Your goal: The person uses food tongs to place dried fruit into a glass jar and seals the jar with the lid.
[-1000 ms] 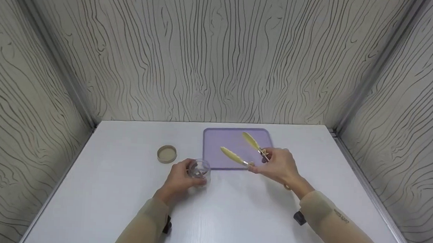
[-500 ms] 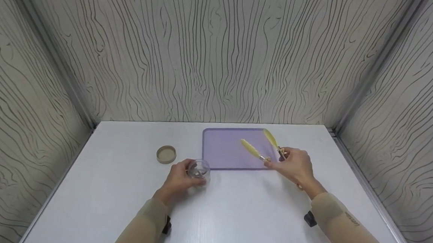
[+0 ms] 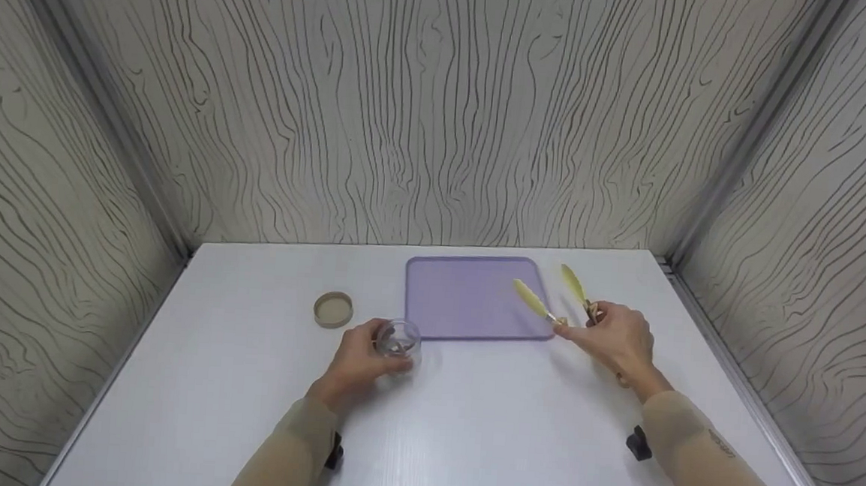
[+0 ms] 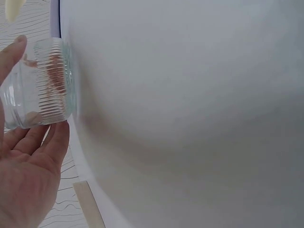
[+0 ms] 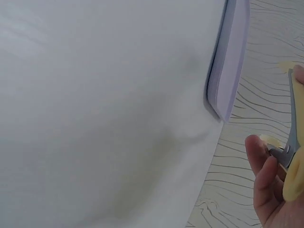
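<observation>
A clear ribbed glass jar (image 3: 399,339) stands upright on the table, and my left hand (image 3: 358,359) grips it around the side. Through its wall in the left wrist view, a few small reddish-brown bits show inside the jar (image 4: 52,83). My right hand (image 3: 617,338) holds a pair of yellow-tipped tongs (image 3: 531,300) above the right edge of the purple tray (image 3: 467,298). Their two arms are spread apart, with nothing between the tips. The right wrist view shows the grey metal and yellow handle of the tongs (image 5: 291,137) in the fingers.
A round beige lid (image 3: 333,309) lies on the white table (image 3: 421,430), left of the jar. Wood-patterned panels (image 3: 411,106) enclose the table at the back and on both sides.
My right hand has moved to the right with the spread tongs, from over the tray to its right edge. The left hand and the jar have stayed in place.
</observation>
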Demonstrator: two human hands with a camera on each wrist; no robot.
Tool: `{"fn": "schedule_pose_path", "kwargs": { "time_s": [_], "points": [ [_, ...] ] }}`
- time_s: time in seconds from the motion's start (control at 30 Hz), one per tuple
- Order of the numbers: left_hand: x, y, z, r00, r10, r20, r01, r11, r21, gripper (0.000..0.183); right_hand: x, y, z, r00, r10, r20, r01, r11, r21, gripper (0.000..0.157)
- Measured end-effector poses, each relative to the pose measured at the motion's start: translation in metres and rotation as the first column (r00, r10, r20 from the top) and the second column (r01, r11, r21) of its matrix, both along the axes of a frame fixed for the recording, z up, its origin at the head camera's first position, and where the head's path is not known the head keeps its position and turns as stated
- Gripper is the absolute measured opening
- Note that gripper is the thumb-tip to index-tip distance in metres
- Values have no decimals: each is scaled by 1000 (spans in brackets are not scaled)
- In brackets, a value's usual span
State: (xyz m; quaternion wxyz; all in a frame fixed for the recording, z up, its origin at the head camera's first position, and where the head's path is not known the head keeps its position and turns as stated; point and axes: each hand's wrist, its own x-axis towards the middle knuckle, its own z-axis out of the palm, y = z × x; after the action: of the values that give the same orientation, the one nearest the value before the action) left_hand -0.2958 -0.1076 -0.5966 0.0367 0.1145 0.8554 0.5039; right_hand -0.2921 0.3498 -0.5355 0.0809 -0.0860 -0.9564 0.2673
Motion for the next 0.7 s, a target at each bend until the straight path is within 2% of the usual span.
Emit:
{"fn": "schedule_pose_path", "kwargs": {
  "time_s": [0.1,0.2,0.37,0.57,0.7],
  "points": [
    [0,0,0,1000,-1,-1,1,1000,6,80,0,7,-5,1000,-26,11,26,1000,4,94],
    [-1,-1,0,1000,0,0,0,1000,4,81,0,15,-12,999,-50,11,50,999,5,96],
    [-1,-1,0,1000,6,13,-6,1000,-11,84,-1,26,-23,996,-93,17,93,996,-7,87],
    [-2,0,-1,1000,13,18,-12,1000,-28,85,-2,37,-35,990,-129,64,131,991,-20,80],
    [-1,0,-1,1000,6,15,-5,1000,-9,83,-3,45,-43,987,-143,77,144,990,-8,74]
  ]
}}
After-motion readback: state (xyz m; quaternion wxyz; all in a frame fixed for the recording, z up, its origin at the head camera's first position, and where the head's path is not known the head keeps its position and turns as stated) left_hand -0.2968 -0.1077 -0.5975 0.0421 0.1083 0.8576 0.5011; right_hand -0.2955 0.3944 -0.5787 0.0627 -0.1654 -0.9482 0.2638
